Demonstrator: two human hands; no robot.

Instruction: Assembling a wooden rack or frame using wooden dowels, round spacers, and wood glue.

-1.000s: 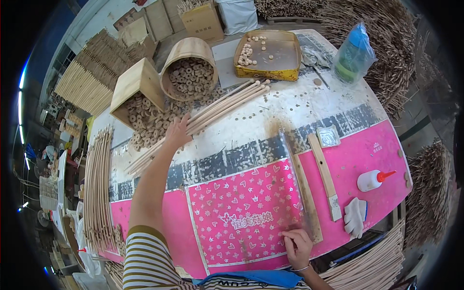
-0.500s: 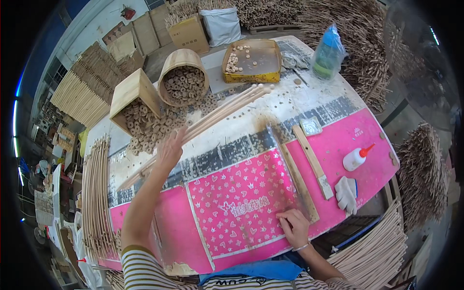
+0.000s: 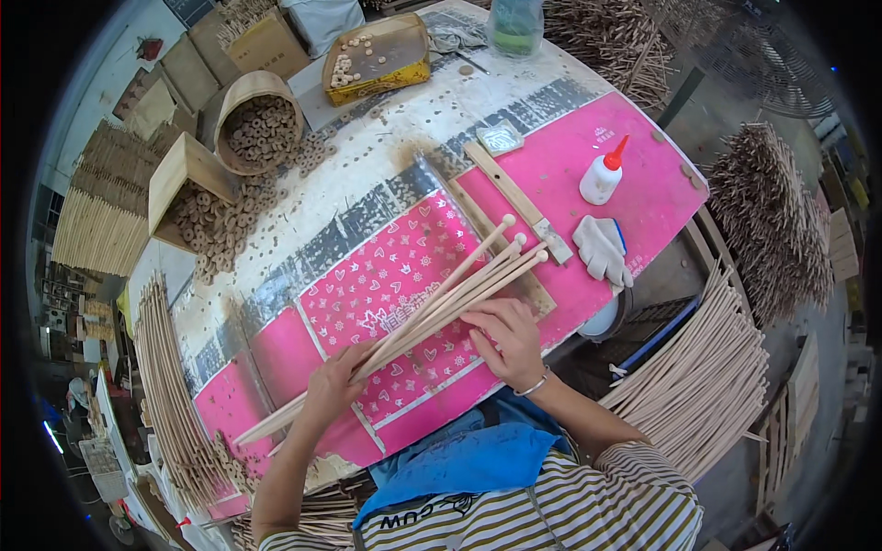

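A bundle of several long, thin wooden rods with ball ends (image 3: 450, 310) lies slantwise above the pink patterned sheet, its balls toward the upper right. My left hand (image 3: 333, 384) is closed round the rods toward their lower left part. My right hand (image 3: 510, 342) is beside the bundle near the ball ends, its fingers apart and bent; the fingertips come up close to the rods, and whether they touch is unclear. A wooden bar (image 3: 516, 197) and a white bottle with a red nozzle (image 3: 601, 180) lie beyond my right hand, near a white glove (image 3: 602, 250).
Wooden rings spill from a wooden box (image 3: 179, 179) and a round wooden tub (image 3: 248, 92) at the far left. A yellow tray (image 3: 404, 75) with small balls stands behind. Rods are stacked along the table's left edge (image 3: 170, 395) and lower right (image 3: 703, 376).
The ball-ended rods have come from the far part of the table toward me, gripped in my left hand. My right hand has lifted from the sheet to the bundle. The view has shifted.
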